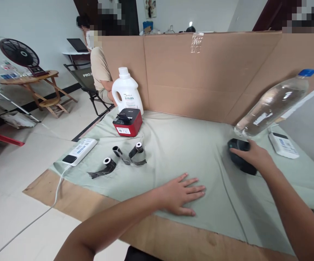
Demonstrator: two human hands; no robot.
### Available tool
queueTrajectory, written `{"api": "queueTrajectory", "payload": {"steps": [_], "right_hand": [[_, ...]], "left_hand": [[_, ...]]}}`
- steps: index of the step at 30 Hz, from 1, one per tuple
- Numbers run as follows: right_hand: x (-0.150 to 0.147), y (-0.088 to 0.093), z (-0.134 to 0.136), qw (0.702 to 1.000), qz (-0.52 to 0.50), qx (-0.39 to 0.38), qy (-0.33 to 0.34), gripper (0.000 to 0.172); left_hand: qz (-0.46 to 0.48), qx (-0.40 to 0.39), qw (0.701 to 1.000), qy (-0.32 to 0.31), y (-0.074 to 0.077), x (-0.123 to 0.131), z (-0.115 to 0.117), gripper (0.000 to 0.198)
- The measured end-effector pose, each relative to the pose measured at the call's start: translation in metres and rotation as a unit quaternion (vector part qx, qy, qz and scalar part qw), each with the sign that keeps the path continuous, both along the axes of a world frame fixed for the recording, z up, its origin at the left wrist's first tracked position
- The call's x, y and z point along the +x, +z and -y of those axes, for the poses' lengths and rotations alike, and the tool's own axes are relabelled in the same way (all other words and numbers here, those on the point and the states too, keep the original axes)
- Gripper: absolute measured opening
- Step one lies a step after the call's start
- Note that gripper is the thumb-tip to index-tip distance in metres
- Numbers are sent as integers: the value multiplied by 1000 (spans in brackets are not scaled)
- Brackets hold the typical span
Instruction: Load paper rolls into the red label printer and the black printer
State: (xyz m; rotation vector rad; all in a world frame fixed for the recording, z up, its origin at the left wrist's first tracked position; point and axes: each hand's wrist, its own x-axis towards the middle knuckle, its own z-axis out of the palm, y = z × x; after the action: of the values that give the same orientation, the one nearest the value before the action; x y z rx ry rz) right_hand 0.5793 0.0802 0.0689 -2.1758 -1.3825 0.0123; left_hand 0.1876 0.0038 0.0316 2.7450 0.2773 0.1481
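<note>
My left hand [182, 195] lies flat on the pale green cloth [184, 145], its fingers spread and nothing in them. Over at the right, my right hand [255, 154] grips a black rounded device [240, 159] that rests on the cloth; its exact kind does not show. Three small rolls of black ribbon lie left of centre: one with a loose tail [106, 166], a dark-cored roll [116, 150] and a white-cored roll [139, 148]. Behind them sits a red and black box-shaped device [128, 123] with a label on its front.
A white jug [127, 90] stands behind the red device. A large clear bottle [273, 103] with a blue cap leans at the right, near a white power strip [283, 143]. Another power strip [79, 152] lies left. Cardboard [186, 76] walls the back; a person [99, 69] sits beyond.
</note>
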Motion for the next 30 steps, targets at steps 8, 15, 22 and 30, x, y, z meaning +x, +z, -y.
{"api": "queueTrajectory", "payload": {"steps": [8, 15, 22, 30], "right_hand": [[-215, 55, -26, 967, 22, -234, 100, 70], [-265, 30, -44, 960, 17, -269, 78, 80], [-255, 26, -37, 957, 2, -271, 106, 94], [-195, -9, -44, 953, -120, -64, 270, 52]], "left_hand": [[-19, -10, 1000, -22, 6, -2, 6, 79], [-6, -28, 999, -20, 2, -2, 7, 77], [-11, -44, 999, -20, 5, -2, 5, 77], [131, -104, 986, 21, 9, -5, 0, 48]]}}
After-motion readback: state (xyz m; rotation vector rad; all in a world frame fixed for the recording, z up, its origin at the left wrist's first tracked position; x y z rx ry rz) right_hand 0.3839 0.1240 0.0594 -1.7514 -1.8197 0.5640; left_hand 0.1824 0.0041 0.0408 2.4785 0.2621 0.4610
